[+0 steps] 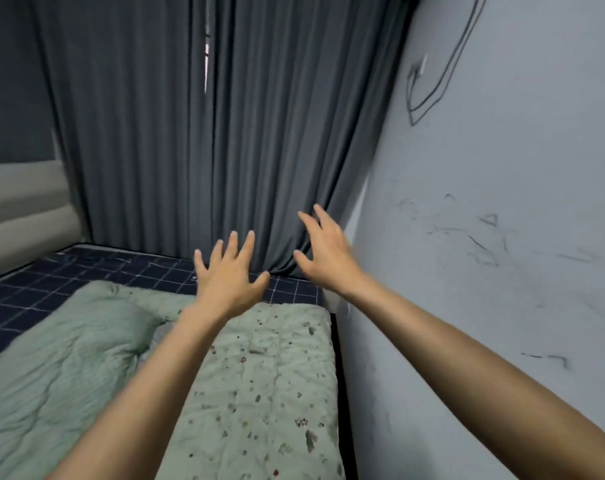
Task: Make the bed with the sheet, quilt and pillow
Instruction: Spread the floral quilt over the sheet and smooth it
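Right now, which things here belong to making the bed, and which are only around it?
For the job:
- green quilt, spread flat
- dark checked sheet, on the bed under it
- left hand and right hand, both open, holding nothing

Only around:
- grey curtain
- scribbled wall
- padded headboard

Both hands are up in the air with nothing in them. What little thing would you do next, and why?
Probably lower both hands onto the green quilt and grip its far edge. The left hand and right hand hover open, and the quilt lies rumpled, one part folded over, with the dark checked sheet showing beyond it.
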